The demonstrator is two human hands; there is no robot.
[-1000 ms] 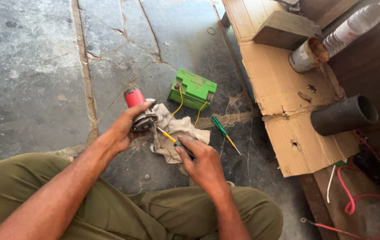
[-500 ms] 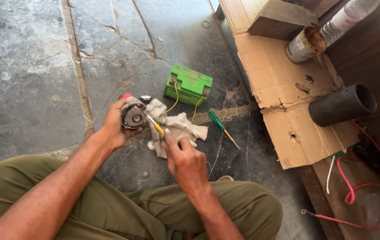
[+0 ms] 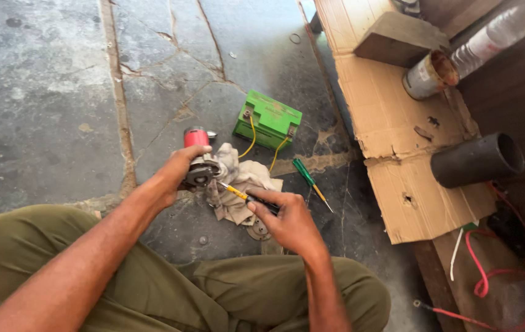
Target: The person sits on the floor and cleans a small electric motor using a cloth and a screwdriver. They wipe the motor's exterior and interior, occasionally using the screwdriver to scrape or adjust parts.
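Observation:
My left hand grips a small motor with a red end and a round metal face, held just above a dirty white rag on the stone floor. My right hand holds a yellow-handled screwdriver, its tip pointing at the motor's metal face. A green battery with two yellow wires lies just beyond the rag. A second screwdriver with a green handle lies on the floor to the right of the rag.
Flattened cardboard runs along the right, bearing a wooden block, a rusty tin can, a plastic bottle and a black pipe piece. Red and white wires lie at the lower right. My crossed legs in green trousers fill the foreground.
My left hand has tilted the motor and lowered it slightly to the rag. My right hand has shifted right and down, keeping the screwdriver tip at the motor.

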